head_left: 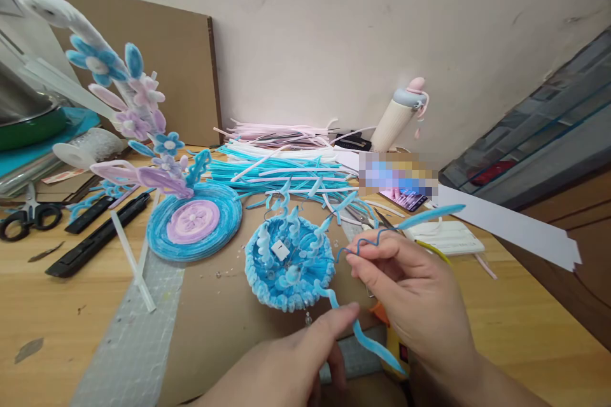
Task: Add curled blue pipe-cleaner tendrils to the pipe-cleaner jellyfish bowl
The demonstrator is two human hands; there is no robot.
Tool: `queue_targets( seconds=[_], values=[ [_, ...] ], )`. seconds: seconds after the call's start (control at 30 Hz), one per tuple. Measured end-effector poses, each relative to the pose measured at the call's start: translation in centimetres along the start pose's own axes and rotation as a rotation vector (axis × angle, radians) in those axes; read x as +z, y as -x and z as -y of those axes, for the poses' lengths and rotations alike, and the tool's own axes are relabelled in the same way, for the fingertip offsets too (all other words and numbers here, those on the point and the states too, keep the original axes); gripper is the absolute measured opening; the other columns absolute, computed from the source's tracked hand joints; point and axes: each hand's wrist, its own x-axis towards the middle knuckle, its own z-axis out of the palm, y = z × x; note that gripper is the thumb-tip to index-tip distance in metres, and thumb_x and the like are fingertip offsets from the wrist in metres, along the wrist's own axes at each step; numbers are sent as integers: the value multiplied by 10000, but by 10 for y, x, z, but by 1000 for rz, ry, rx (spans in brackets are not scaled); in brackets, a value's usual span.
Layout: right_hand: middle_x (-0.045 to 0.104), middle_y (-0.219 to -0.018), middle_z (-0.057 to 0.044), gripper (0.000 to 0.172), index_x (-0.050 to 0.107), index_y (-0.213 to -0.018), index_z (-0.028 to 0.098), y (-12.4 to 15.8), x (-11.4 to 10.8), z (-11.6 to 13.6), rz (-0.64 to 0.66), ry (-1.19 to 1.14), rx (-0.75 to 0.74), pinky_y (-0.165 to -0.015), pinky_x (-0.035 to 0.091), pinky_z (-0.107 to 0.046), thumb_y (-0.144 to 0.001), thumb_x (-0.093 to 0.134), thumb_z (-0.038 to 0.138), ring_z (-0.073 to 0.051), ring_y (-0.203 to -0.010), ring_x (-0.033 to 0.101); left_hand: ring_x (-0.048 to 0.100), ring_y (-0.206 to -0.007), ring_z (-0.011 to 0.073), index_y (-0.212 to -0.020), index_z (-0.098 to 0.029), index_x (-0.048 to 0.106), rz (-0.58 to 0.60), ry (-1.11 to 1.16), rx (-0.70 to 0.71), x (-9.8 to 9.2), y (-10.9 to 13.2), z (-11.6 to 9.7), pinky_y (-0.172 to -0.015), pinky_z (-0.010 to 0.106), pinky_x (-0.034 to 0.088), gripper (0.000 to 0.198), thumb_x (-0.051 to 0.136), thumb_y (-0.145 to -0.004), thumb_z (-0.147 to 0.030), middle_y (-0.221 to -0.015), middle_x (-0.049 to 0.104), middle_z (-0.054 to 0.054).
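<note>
My right hand [405,280] pinches a blue pipe cleaner [432,215] between thumb and fingers. Its stretch near the fingertips is bare, wavy wire; the far end is fuzzy. Left of those fingers sits a round, fuzzy blue basket-like piece [255,276], with curled light-blue strands rising from its inside and a small white block [280,250] among them. A second wavy blue pipe cleaner [377,348] trails from its lower right side. Across that strand reaches my left hand [305,350], one digit stretched out and the others bent below, apart from it.
A tall flower-decorated stem stands on a coiled blue disc [157,229] at left. Scissors [31,213] and a black cutter [100,235] lie farther left. Bundled pipe cleaners [281,168] fill the back. A bottle [396,117], a phone [405,197] and a white keyboard-like object [451,238] are at right.
</note>
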Motion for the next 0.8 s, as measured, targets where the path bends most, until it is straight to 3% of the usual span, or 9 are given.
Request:
queue_targets(
  seconds=[0.2, 0.4, 0.63, 0.8],
  values=[
    [682, -724, 5, 165, 638, -657, 230, 4, 3, -6, 113, 70, -18, -613, 545, -229, -753, 703, 112, -157, -728, 665, 601, -627, 151, -1417, -425, 377, -7, -75, 100, -1, -2, 6, -516, 220, 420, 706, 648, -770, -343, -985, 723, -19],
    [699, -734, -8, 119, 689, -675, 222, 2, 9, -14, 167, 114, 13, -630, 558, -238, -736, 724, 126, -165, -726, 679, 618, -649, 145, -1411, -418, 379, 27, -124, 83, -4, -2, 5, -536, 213, 429, 661, 611, -797, -342, -988, 728, -33],
    [719, -751, -16, 98, 700, -709, 218, -2, 8, -17, 276, 184, -56, -632, 557, -257, -757, 710, 133, -170, -717, 684, 608, -628, 144, -1393, -417, 424, 0, -112, 96, -4, -1, 2, -545, 227, 464, 618, 609, -808, -350, -1001, 724, -10],
    [735, -792, -18, 108, 712, -751, 228, -6, 6, -18, 340, 225, -108, -658, 569, -276, -763, 702, 121, -177, -736, 698, 602, -625, 144, -1402, -418, 413, 42, -108, 150, -5, -5, 0, -530, 229, 463, 652, 632, -788, -419, -981, 719, -9]
  ],
)
